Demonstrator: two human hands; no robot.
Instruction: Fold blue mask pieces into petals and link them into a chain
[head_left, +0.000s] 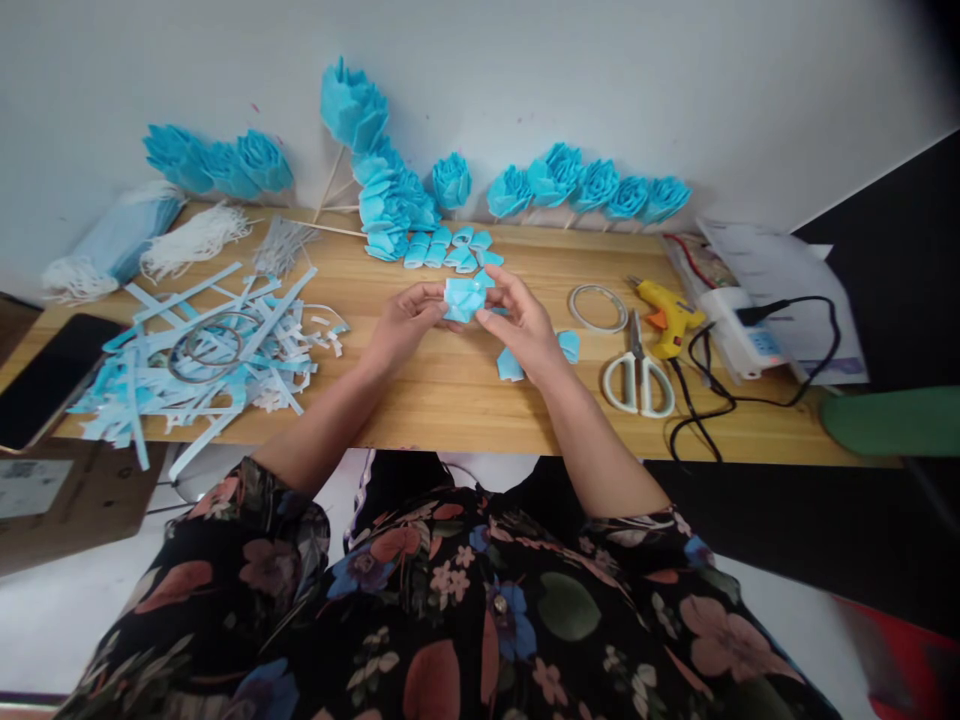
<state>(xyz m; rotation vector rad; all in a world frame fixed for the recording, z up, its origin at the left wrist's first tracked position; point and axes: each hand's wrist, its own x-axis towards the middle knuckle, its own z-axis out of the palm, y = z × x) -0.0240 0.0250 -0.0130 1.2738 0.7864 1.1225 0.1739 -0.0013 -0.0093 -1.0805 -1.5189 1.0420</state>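
Between my two hands, over the middle of the wooden table, is a small light-blue fabric piece (464,299), partly folded. My left hand (411,318) pinches its left edge between thumb and fingers. On the other side my right hand (519,318) grips the right edge, its thumb in front and its index finger raised along the top. More blue pieces (511,365) lie on the table beneath my right hand. Just beyond the hands sit several rolled blue pieces (437,248) in a cluster.
Blue fabric flowers on sticks (598,184) line the wall. Left are a scrap pile (217,360), a phone (49,380) and face masks (120,235). To the right lie scissors (637,375), a yellow glue gun (667,315) with its cord, a tape ring (598,308) and a power strip (742,330).
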